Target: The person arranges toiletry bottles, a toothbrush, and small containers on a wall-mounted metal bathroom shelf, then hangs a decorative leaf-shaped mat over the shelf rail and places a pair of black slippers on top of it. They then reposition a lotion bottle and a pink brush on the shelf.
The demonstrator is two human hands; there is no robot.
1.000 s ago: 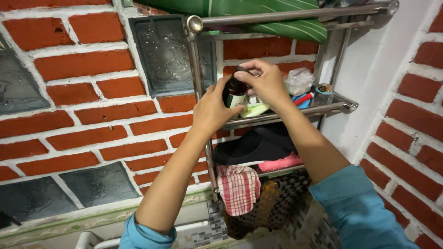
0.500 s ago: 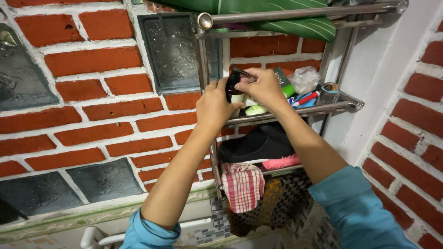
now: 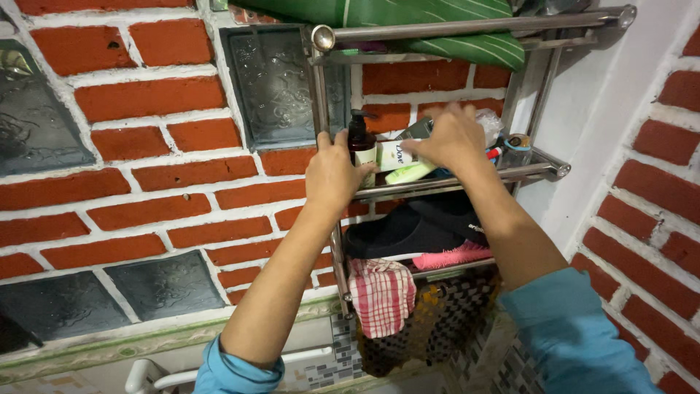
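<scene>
A dark brown pump bottle (image 3: 360,143) stands upright at the left end of the middle tier of a steel wall rack (image 3: 536,172). My left hand (image 3: 332,174) wraps its lower part. My right hand (image 3: 453,136) reaches to the right of the bottle, fingers on a grey tube (image 3: 417,130) among the toiletries. A white box (image 3: 395,155) and a pale green tube (image 3: 407,174) lie between the two hands.
A clear plastic bag (image 3: 490,122), toothbrushes and a small cup (image 3: 516,144) fill the shelf's right end. A green striped cloth (image 3: 423,22) hangs over the top bar. Below lie a black slipper (image 3: 397,228), a pink brush (image 3: 446,256) and a red checked cloth (image 3: 378,293). Brick wall surrounds.
My right hand has left the bottle's pump top and moved right onto the tube. The bottle now stands on the shelf with my left hand still round it.
</scene>
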